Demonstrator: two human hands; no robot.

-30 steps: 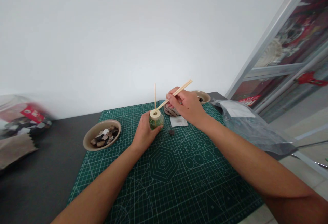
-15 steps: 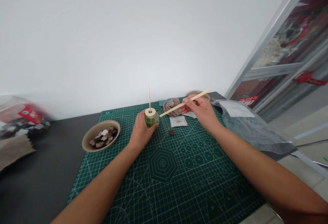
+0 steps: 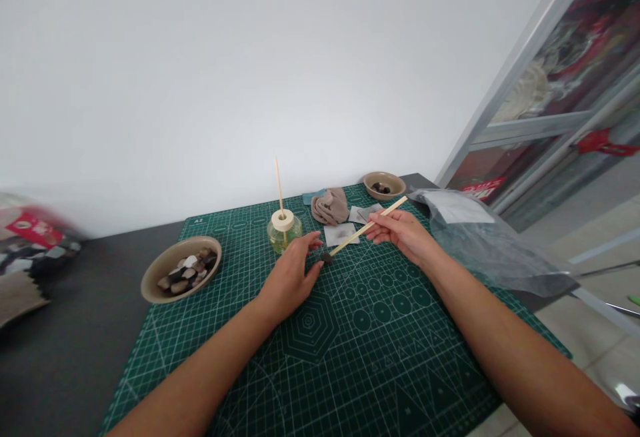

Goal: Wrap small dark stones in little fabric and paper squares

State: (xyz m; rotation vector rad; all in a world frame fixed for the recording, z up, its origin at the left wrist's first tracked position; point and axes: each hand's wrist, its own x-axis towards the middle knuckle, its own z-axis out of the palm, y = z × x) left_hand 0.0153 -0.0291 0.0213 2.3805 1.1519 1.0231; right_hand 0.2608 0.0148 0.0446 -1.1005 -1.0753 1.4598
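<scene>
My right hand point(image 3: 400, 231) grips a pair of pale wooden chopsticks point(image 3: 357, 232), tilted down to the left. Their lower tips reach a small dark pebble point(image 3: 327, 258) on the green cutting mat point(image 3: 380, 350); whether they pinch it I cannot tell. Around the pebble's left side, my left hand point(image 3: 294, 269) is open, thumb and fingers apart, with nothing visible between them. Just behind that hand stands a round glass bottle point(image 3: 276, 239) of yellow-green liquid, partly hidden by the fingers. A wooden ring cap point(image 3: 283, 219) tops it, and a thin stick point(image 3: 279, 183) rises from its hole.
A tan bowl of stones point(image 3: 150, 282) lies at the left, another bowl point(image 3: 371, 191) with dark pebbles at the back right. Crumpled beige cloth point(image 3: 331, 206) and white packets point(image 3: 336, 233) sit behind the pebble. A clear plastic bag point(image 3: 480, 250) covers the right edge. A white wall point(image 3: 300, 77) rises behind.
My left hand has let go of the glass bottle and moved right and nearer, beside the pebble. The chopstick tips have shifted from the bottle down to the pebble.
</scene>
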